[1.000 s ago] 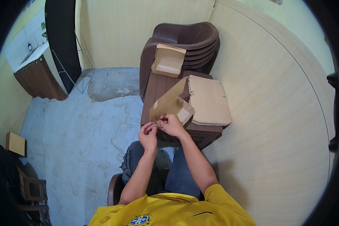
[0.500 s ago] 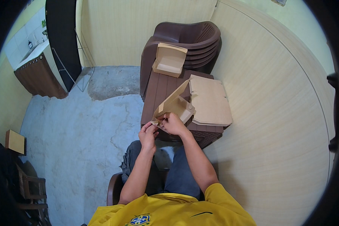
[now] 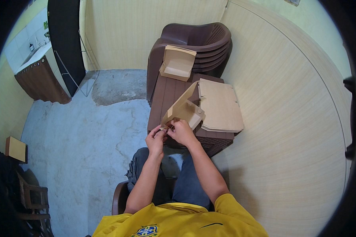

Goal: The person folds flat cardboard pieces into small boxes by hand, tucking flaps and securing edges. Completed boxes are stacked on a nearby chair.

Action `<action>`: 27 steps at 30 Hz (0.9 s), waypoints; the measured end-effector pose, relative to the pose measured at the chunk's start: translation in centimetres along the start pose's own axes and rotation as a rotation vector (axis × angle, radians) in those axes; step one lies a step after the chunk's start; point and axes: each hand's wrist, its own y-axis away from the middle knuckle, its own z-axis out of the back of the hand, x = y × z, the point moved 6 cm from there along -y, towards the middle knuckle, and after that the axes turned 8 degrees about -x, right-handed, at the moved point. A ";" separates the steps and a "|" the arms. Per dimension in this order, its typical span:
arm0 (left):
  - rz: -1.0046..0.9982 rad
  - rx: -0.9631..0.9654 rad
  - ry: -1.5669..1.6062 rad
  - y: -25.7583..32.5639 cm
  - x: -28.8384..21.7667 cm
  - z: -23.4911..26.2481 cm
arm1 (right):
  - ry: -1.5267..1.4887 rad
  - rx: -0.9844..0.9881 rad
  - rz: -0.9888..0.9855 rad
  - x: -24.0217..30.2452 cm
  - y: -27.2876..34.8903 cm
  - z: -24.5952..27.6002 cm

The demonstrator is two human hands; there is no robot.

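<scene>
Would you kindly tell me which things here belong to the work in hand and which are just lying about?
In the work, apparently: cardboard box handled by left hand and right hand; flat cardboard stack; second open box; brown table.

Just about: stacked brown chairs; brown curtain; tan-topped block.

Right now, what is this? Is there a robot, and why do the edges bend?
No robot here: those are a person's own bare left hand and right hand. The view comes from a camera on the person's head, looking down; its wide fisheye lens bends straight edges. On the brown slatted tabletop sit an open far cardboard box and, to the right, stacked flat cardboard sheets. Both hands are at a corner of the near cardboard box; the left pinches it, but the right one's grip is partly hidden.
</scene>
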 end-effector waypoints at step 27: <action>-0.096 0.067 -0.098 -0.5 -1.1 -0.5 | -0.031 0.013 0.020 -0.8 -0.2 0.3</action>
